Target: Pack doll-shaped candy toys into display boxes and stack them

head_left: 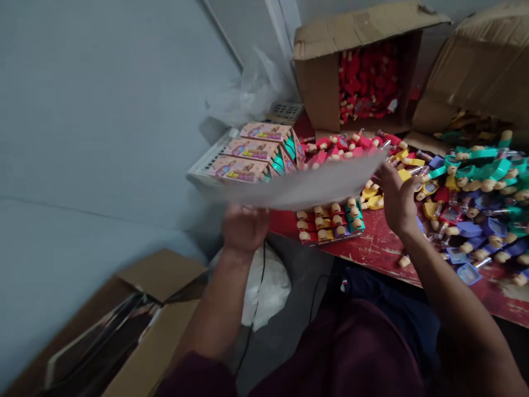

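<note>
Motion-blurred grey card sheet held flat in the air over near edge of red table. Left hand closed on its left end, right hand pinching the right end. Likely step: readying the sheet. Next calls for a steady two-handed hold, clear of toy figures beneath.

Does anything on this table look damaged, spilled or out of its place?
Yes. The red table has chipped, worn paint along its front edge. One small beige piece lies alone near that edge, apart from the toy piles. The grey sheet held by the left hand and right hand is only blurred.
</note>
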{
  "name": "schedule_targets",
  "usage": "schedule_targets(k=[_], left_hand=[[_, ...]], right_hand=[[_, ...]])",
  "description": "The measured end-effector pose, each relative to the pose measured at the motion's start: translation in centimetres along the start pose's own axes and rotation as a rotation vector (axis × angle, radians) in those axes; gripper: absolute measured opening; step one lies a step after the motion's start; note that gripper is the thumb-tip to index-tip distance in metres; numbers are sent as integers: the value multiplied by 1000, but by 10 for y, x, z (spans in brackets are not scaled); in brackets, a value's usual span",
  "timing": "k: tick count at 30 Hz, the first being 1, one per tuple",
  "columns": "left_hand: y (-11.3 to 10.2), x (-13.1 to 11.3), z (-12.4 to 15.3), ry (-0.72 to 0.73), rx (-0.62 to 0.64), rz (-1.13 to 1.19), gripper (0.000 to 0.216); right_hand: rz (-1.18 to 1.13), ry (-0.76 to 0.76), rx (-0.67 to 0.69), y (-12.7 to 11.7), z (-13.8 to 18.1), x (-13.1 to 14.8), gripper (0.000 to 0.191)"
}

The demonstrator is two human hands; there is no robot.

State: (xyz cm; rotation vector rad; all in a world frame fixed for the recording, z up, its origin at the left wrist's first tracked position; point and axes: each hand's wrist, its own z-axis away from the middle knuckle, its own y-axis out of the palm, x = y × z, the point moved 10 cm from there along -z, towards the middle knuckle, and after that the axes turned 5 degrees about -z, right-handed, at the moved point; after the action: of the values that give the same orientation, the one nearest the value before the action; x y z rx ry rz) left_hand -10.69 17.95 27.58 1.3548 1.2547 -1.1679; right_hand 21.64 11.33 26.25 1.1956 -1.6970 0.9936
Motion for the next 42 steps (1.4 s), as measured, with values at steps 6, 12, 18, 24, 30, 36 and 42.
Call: schedule_targets(k=[6,12,18,24,30,36,42], left_hand=[[51,39,104,205,638,-893,82],[77,100,135,452,309,-1521,81],[79,135,147,359,102,-1532,50],[127,198,156,232,348,-1282,43],[139,207,144,301,320,-1256,58],[143,203,128,277,345,-1274,38],[139,220,130,200,354,-1223,38]], right_hand=[[55,-7,637,55,55,-2,54],[817,-467,485,92,87,-34,80],[1066,-565,541,111,54,-21,53],[1151,-610,525,110,50,2,52],[1209,-630,461,106,50,6,44],[1239,-607,419,102,56,1,54],[1168,-478,434,100,61,-21,67]])
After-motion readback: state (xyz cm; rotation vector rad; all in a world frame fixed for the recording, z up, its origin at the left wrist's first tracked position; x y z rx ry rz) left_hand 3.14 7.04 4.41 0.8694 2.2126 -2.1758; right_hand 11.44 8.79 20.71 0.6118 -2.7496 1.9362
